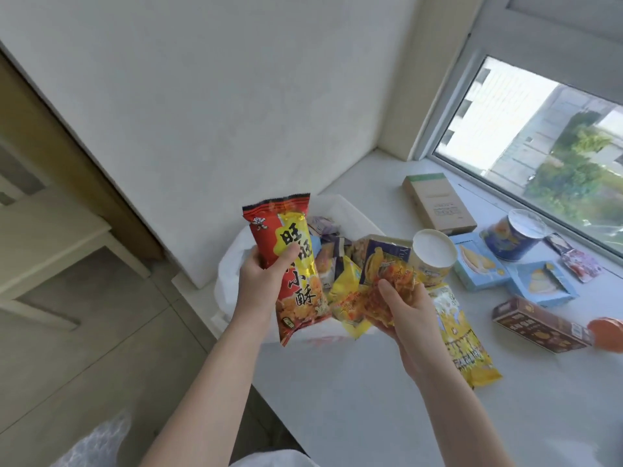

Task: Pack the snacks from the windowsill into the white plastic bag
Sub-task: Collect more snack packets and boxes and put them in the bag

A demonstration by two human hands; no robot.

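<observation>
Left hand [261, 278] grips the red rice-cracker packet [290, 264], thumb across its middle, above the white plastic bag [229, 278]; right hand [404, 308] pinches 1 orange snack pouch [392, 288]. Both look light, crinkly, crushable, so hold mid-body. On the windowsill [371, 399]: 2 cans, 2 blue boxes, 1 brown box

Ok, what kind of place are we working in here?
Most likely a room in a flat or home: a deep white windowsill under a window that looks onto buildings and trees, plain white walls, and a tiled floor beside a wooden door frame.
</observation>
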